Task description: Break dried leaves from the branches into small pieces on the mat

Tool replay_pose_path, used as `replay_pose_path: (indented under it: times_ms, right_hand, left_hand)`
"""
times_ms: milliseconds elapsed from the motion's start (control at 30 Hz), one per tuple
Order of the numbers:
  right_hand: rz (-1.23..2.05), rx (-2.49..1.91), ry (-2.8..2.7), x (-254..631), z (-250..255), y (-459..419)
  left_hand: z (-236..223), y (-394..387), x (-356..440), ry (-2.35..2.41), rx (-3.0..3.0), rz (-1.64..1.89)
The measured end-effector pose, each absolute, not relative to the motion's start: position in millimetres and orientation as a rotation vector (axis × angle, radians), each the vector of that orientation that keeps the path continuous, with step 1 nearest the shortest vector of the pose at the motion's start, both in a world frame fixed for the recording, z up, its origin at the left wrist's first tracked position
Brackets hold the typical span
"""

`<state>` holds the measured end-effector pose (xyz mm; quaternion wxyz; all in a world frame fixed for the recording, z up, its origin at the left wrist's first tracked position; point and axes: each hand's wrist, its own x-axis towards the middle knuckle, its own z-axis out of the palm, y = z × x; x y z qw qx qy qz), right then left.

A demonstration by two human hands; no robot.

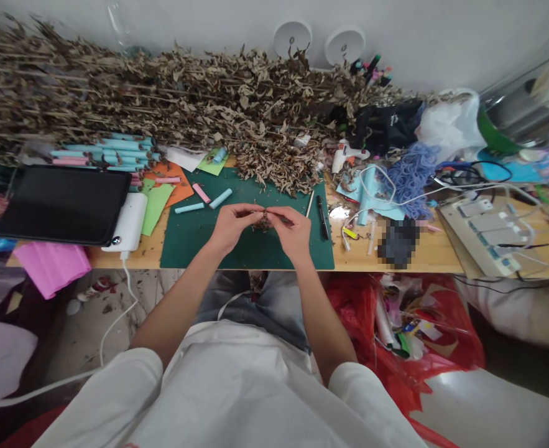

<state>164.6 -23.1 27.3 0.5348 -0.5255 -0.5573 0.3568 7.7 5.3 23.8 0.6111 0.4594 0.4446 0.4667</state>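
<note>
Over the dark green cutting mat [190, 246], my left hand [235, 225] and my right hand [291, 229] meet at the fingertips. Both are closed in a pinch on a small bit of dried leaves [261, 223]; the fingers partly hide it. Left of the hands lie a pink paper roll [201, 193] and two light blue paper rolls [221, 198]. A loose heap of dried leaves [278, 165] covers the back of the mat. To the right are a black marker [322, 218] and a thin stick [310, 203].
Dried leafy stalks [162, 93] fill the table's back. At left are a tablet [64, 204], a white power bank [129, 224] and stacked blue rolls [125, 151]. A glue gun [347, 154], blue yarn [411, 171] and a power strip [484, 230] lie right. Below hangs a red bag [461, 330].
</note>
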Motion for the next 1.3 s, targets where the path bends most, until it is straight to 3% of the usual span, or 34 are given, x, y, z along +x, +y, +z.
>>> replay_pose_path:
  times_ms: [1300]
  right_hand:
    - [0.372, -1.226, -1.673, 163.7, 1.5, -13.3]
  left_hand:
    - [-3.4, 3.5, 12.8, 1.249, 1.596, 1.223]
